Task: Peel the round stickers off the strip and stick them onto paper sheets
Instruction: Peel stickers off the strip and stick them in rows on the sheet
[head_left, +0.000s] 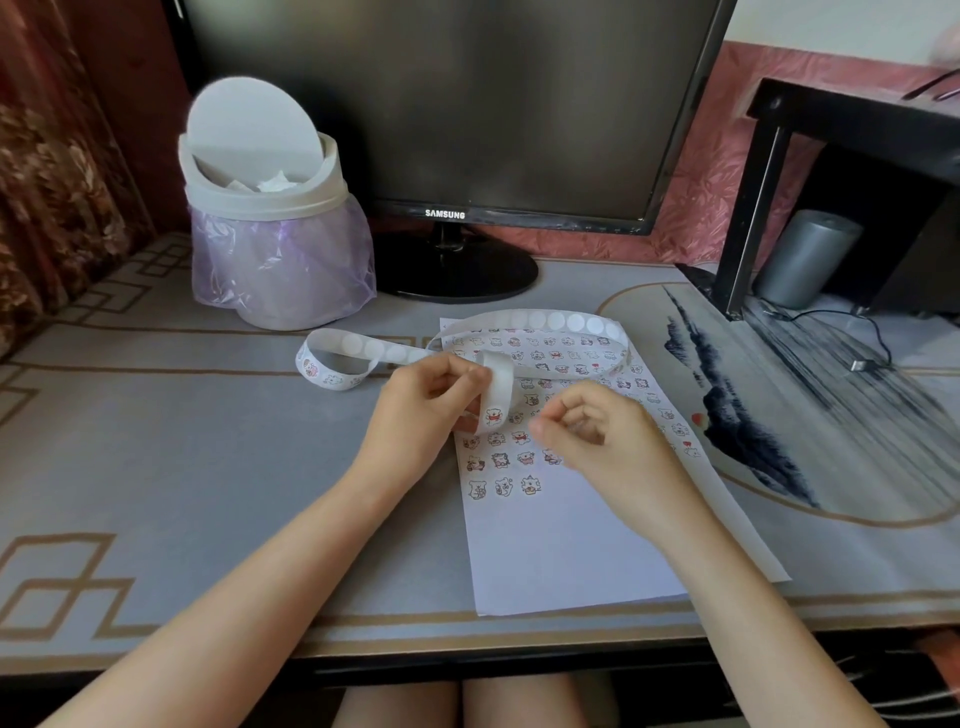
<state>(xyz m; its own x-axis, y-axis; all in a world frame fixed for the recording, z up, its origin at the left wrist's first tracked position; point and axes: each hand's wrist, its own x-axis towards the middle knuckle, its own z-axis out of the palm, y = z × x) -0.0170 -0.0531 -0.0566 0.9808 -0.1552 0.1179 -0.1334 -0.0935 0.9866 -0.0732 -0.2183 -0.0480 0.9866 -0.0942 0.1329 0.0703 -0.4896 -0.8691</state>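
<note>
A long white sticker strip loops over the desk, its free end curled at the left. My left hand pinches the strip where it bends over a finger, and a round bear sticker shows on that bend. Just to the right, my right hand hovers with its fingers curled and thumb near forefinger; whether it holds a sticker is unclear. Beneath both hands lies a white paper sheet with several rows of cartoon stickers covering its upper part. A second sheet's edge shows under it at the right.
A white swing-lid bin with a purple bag stands at the back left. Behind the paper is a black monitor on a round base. A black stand and a grey cylinder sit at the right, with a cable nearby.
</note>
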